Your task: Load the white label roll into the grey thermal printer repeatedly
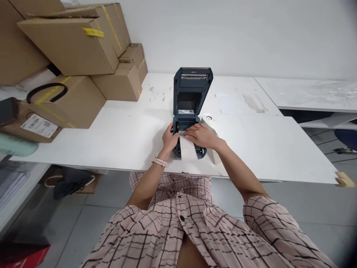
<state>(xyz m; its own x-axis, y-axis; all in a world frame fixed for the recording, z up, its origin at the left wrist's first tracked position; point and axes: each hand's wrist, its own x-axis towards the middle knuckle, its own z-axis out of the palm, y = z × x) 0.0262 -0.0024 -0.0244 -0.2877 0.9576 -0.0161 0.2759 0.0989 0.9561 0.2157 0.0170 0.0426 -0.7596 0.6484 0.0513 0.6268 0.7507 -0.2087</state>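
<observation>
My label printer (187, 120) sits on the white table (128, 130) right in front of me, its dark lid (192, 88) swung up and back, and both my hands are at its base. A white paper strip (188, 149) lies along the middle of the open base, running toward me and out past the front edge, between my two hands.

My left hand (170, 138) is at the left side of the base. Its fingers reach along that side, and the thumb points in to the strip's left edge, near its upper end; I cannot tell whether thumb and fingers pinch anything. A pink wristband (160, 162) circles that wrist.

My right hand (200, 134) comes over the base from the right, palm down. Its fingers lie nearly side by side, slightly bent, with their tips over the upper part of the strip, so the rest of the paper lies on my side of them. The thumb is hidden, so I cannot tell if this hand pinches the paper or only rests on it.

A white roll (206, 121) stands just beside the printer, partly behind my right hand. Cardboard boxes (72, 48) are stacked on the table, off to the left.
</observation>
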